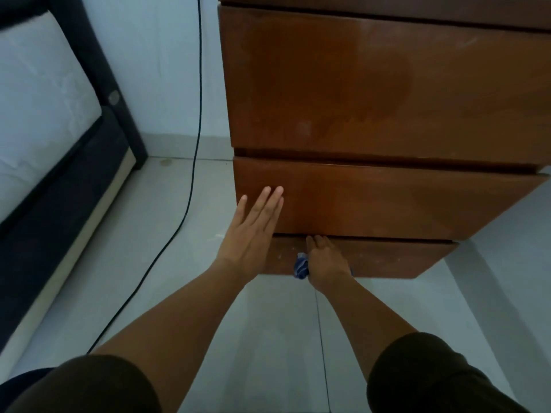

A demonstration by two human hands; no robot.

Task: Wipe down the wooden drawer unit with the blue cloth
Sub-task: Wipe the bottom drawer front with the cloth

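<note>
Now right hand [326, 260] grip clamped on blue cloth [301, 266] against bottom drawer [387, 259]; left hand [253, 231] flat.

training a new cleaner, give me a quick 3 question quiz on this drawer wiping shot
1. True or false: the left hand grips the blue cloth.
2. Which drawer front is the right hand working on? A) top drawer B) middle drawer C) bottom drawer
3. Fill in: a black ____ hangs down the wall and trails across the floor left of the drawer unit.

Key:
1. False: the left hand lies flat with straight fingers against the middle drawer; the right hand holds the cloth.
2. C
3. cable
</note>
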